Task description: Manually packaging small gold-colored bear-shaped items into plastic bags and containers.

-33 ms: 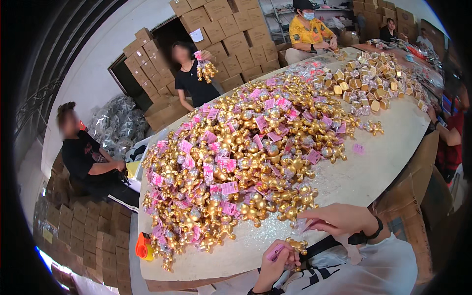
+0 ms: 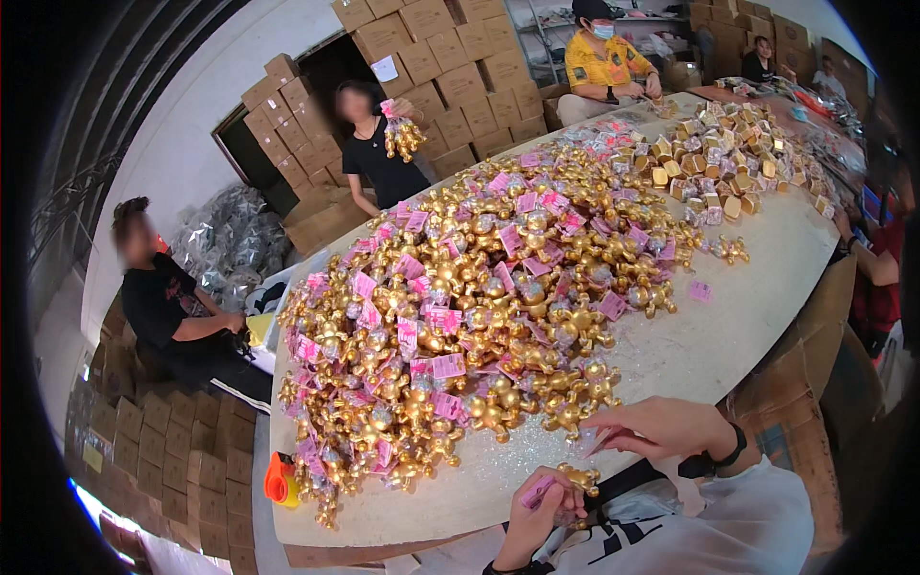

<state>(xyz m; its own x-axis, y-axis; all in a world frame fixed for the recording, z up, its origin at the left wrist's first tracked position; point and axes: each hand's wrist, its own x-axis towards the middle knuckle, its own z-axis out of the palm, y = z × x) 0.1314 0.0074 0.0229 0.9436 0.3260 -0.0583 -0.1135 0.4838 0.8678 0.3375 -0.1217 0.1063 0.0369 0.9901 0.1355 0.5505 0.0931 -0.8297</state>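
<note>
**Pale bench [image 2: 767, 287] carries a broad heap of gold figures [image 2: 450, 316]**

The heap, strewn with pink tags [image 2: 448, 366], covers much of the bench; a smaller pile of box-shaped pieces [image 2: 738, 168] lies beyond it at the far right. Over the near edge comes the person's right hand [image 2: 661, 426], thumb and fingertips close about a small translucent piece [image 2: 587, 439]; whether they grip it cannot be told. Nearer the body, the left hand [image 2: 544, 503] is curled, a single gold figure [image 2: 580, 477] jutting beside its fingers and a pink card [image 2: 537, 492] pinched at the thumb.
</note>
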